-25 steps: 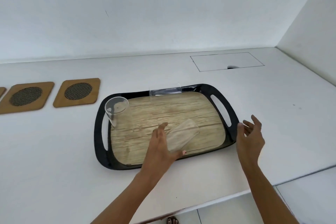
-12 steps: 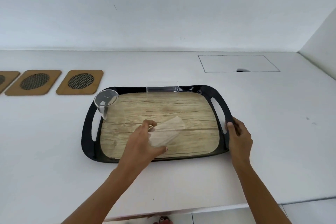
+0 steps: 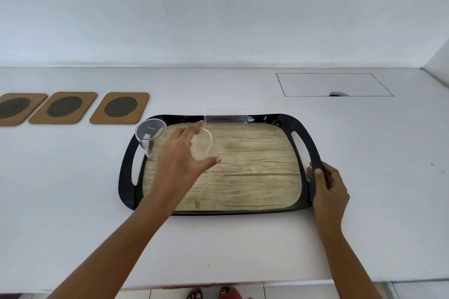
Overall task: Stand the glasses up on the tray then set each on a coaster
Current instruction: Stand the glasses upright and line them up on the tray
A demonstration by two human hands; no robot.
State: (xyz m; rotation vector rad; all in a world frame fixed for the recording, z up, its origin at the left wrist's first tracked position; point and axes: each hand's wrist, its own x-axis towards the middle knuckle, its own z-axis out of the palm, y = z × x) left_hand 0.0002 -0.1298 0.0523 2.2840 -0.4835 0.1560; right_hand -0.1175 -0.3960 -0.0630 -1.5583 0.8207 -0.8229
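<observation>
A black tray with a wood-look floor lies on the white counter. My left hand grips a clear glass over the tray's left middle, its mouth turned toward the camera. A second clear glass stands at the tray's far-left corner. A third glass lies on its side along the far rim. My right hand clasps the tray's right handle. Three brown coasters with dark mesh centres lie in a row left of the tray.
A rectangular outlined panel with a small notch sits in the counter at the far right. A white wall runs behind the counter. The counter's front edge is near me, with tiled floor and feet below it.
My left hand has lifted the lying glass from the tray's near middle and carried it up and to the far left, turning it. My right hand has taken hold of the right handle.
</observation>
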